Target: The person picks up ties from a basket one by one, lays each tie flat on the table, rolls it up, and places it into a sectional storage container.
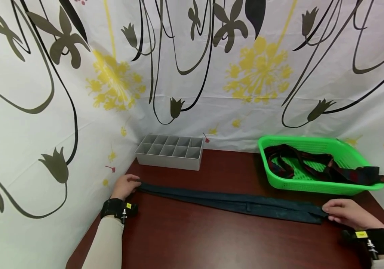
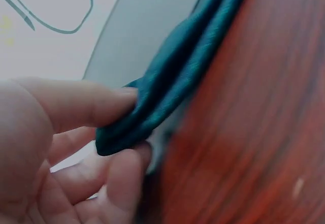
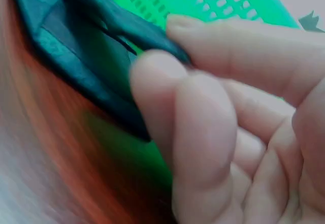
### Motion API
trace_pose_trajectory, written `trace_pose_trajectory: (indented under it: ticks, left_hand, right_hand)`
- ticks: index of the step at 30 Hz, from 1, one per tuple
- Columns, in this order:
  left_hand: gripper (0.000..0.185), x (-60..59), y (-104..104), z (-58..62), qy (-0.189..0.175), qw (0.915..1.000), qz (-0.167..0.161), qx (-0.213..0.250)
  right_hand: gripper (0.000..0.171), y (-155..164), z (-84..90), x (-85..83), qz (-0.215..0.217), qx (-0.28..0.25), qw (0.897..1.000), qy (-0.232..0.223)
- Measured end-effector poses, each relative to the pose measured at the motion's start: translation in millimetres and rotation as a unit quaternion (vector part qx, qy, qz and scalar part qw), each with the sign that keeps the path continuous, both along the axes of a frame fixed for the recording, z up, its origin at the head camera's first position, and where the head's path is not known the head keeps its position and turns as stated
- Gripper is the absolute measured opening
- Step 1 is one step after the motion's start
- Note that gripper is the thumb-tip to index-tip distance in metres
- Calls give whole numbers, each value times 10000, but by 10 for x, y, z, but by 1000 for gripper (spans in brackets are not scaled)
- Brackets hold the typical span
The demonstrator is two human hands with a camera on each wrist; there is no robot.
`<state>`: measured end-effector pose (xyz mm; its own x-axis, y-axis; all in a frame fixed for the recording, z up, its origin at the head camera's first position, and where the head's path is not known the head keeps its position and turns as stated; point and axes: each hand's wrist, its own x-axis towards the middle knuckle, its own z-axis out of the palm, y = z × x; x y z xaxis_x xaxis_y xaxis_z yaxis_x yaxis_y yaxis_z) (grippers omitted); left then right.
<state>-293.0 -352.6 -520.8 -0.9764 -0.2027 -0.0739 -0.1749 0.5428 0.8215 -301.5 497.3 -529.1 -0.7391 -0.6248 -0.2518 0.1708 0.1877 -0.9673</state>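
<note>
The right hand [image 1: 348,213] pinches the wide end of a dark teal necktie [image 1: 218,200] near the right edge of a reddish-brown worktop [image 1: 212,239], while the left hand [image 1: 125,186] pinches the narrow end by the left edge. The right wrist view alone reveals the gaping fold at the wide end; the left wrist view shows the soft lengthwise creases and sheen of the narrow end, barely a dark tip in the head view. Only the head view takes in the full length and the keeper loop [image 1: 248,206]. The long axis runs left to right, the wide end slanting toward the near edge, the seamed back facing up. Beyond, toward the far right corner, a perforated green basket [image 1: 296,185] holds crumpled, dark patterned fabric [image 1: 341,175]; at the far left corner, a gray ten-compartment organizer [image 1: 168,161] stands before a floral-printed white sheet [image 1: 195,87].
</note>
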Motion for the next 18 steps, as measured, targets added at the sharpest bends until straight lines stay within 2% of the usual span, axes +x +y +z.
trace_pose_trajectory:
  ticks: [2,4,7,9,12,15,18]
  left_hand:
    - [36,20,-14,-20,66,9999,80,-28]
    - [36,44,-29,-37,81,9998,145,-64]
    - [36,69,-34,-47,105,9998,154,-92]
    - [36,70,-21,-54,187,9998,6,-104]
    - [35,47,17,-71,333,9987,-283,-259]
    - [32,27,65,-98,417,9957,-624,-551]
    - [29,11,133,-119,398,9942,-733,-681]
  right_hand:
    - [35,-83,6,4,4,387,9986,368]
    - [27,-185,44,18,-183,1162,9906,698]
    - [26,-291,122,54,-480,2229,9678,1068]
    - [26,-306,185,79,-660,2716,9534,1132]
    - [24,-243,260,101,-778,3100,9398,1211]
    - [25,-130,303,113,-867,3317,9313,1230]
    - [24,-26,312,127,-1101,3540,9222,1103]
